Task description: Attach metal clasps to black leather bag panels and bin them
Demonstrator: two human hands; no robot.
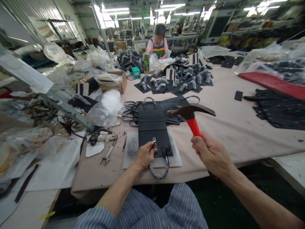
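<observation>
In my right hand is a claw hammer with a red grip, raised above the table to the right of a black bag panel. My left hand pinches a short metal punch, held upright on the near part of the panel. The punch's lower end is hidden by my fingers. Beneath the panel's near end lies a pale slab, speckled dark on its left. A plastic-wrapped handle loops toward me from the panel's near edge, and another rises at its far edge.
More black panels with wrapped handles lie behind. Calipers and a thin pointed tool rest to the left. Plastic bags and a cardboard box crowd the left side. A co-worker sits across the table; black pieces lie right.
</observation>
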